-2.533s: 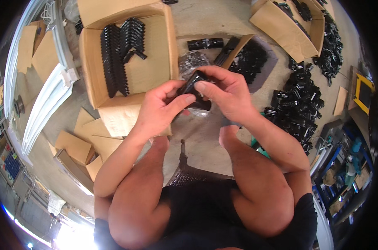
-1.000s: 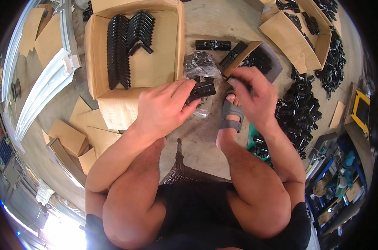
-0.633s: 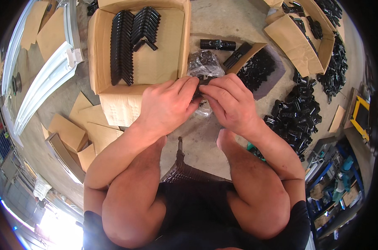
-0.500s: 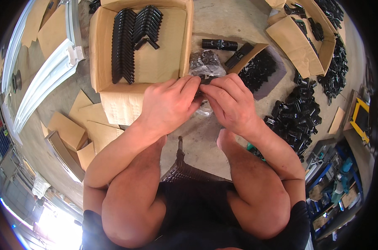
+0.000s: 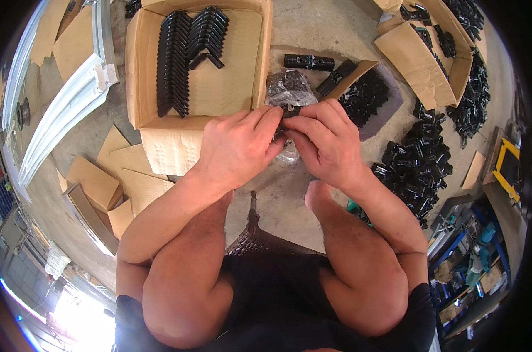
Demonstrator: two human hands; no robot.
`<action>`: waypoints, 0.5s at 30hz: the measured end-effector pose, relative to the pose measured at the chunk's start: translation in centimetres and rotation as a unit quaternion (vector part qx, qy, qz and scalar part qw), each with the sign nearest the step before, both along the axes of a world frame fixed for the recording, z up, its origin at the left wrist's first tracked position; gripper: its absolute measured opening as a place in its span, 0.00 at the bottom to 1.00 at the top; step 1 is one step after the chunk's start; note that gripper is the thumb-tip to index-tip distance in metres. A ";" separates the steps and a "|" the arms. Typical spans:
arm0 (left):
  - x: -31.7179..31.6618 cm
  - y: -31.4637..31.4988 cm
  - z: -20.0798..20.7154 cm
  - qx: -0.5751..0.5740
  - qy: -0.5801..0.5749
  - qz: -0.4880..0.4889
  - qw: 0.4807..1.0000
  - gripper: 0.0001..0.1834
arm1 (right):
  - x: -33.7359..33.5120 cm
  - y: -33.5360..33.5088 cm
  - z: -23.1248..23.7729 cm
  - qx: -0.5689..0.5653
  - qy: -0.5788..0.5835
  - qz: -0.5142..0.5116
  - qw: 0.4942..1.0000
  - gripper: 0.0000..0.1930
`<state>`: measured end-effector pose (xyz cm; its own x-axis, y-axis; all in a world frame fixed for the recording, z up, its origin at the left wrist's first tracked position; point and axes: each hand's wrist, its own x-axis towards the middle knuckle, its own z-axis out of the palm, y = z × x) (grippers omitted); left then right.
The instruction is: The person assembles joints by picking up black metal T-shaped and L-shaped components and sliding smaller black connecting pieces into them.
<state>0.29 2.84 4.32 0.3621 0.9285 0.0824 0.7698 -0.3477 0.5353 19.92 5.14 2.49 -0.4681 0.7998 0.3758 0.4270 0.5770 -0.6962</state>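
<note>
Just above my knees, both hands meet around a dark part point(image 5: 289, 113), mostly hidden by the fingers. My left hand point(image 5: 240, 142) is closed around its left end. From the right, my right hand point(image 5: 329, 139) pinches at the same part with thumb and fingertips. Right behind the fingers lies a clear plastic bag point(image 5: 290, 85) of small dark pieces. To the left, an open cardboard box point(image 5: 237, 70) holds rows of black angled fittings point(image 5: 175, 64) stacked in neat columns. Beyond the bag lies a black tubular fitting point(image 5: 308, 62).
Another cardboard box point(image 5: 374, 63) of small black pieces stands right of the bag. Black fittings point(image 5: 415, 164) are heaped on the floor at right, near an open carton point(image 5: 418, 61). Flattened cardboard point(image 5: 139, 167) and white curved panels point(image 5: 66, 123) lie at left.
My right hand has shifted very slightly up and to the right, its fingers still at the dark part. The left hand stays almost in place.
</note>
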 end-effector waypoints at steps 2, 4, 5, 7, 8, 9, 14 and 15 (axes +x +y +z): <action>0.0 0.0 0.0 0.000 -0.002 -0.001 1.000 0.22 | 0.3 -0.1 -0.4 -0.003 0.001 0.003 1.000 0.17; 0.0 0.1 0.1 -0.002 -0.003 -0.002 1.000 0.21 | 0.5 -0.1 -0.3 -0.017 -0.005 -0.003 1.000 0.19; 0.0 0.1 0.1 -0.005 -0.002 -0.004 1.000 0.21 | 0.6 -0.1 0.2 -0.029 -0.012 -0.011 0.999 0.21; -0.1 0.0 0.1 -0.013 0.000 -0.007 1.000 0.21 | 1.0 -0.1 0.3 -0.087 0.004 -0.035 0.996 0.24; -0.2 0.0 0.2 -0.017 -0.015 0.000 1.000 0.21 | 1.4 0.0 0.2 -0.132 0.026 -0.051 0.990 0.26; -0.2 0.1 0.3 -0.019 -0.032 0.007 0.999 0.21 | 2.0 0.2 0.2 -0.174 0.047 -0.068 0.981 0.28; 0.0 0.1 0.3 -0.061 -0.177 0.053 0.981 0.20 | 3.8 0.4 -1.4 -0.415 0.214 0.051 0.883 0.29; 0.0 0.0 0.4 -0.088 -0.208 0.062 0.972 0.20 | 3.5 0.2 -1.2 -0.438 0.251 0.045 0.862 0.28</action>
